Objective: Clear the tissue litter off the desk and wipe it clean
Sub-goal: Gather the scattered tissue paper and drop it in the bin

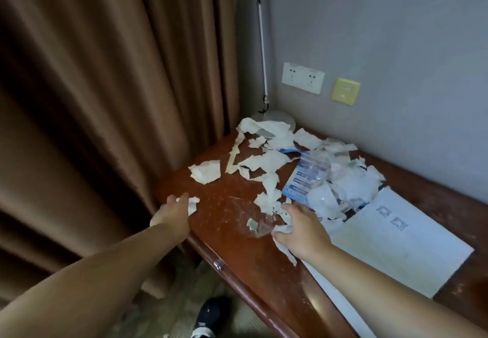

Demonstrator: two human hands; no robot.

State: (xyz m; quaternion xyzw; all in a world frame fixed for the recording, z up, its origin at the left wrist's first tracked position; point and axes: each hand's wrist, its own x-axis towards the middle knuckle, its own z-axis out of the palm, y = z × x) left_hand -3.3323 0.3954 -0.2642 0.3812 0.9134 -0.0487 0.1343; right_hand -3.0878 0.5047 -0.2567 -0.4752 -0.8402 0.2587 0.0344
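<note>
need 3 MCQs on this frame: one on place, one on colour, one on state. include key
1. Where does the white paper sheet lie?
A. on the desk, right of the right hand
B. on a chair
C. on a bed

2. What colour is the wall plate right of the double socket?
A. red
B. yellow
C. black

3. What is the right hand doing?
A. hanging empty off the desk
B. lifting a cup
C. gripping tissue scraps on the desk

Key:
1 A: the sheet lies flat on the desk beside that hand.
2 B: the plate is pale yellow and the socket is white.
3 C: the fingers curl over white scraps.
</note>
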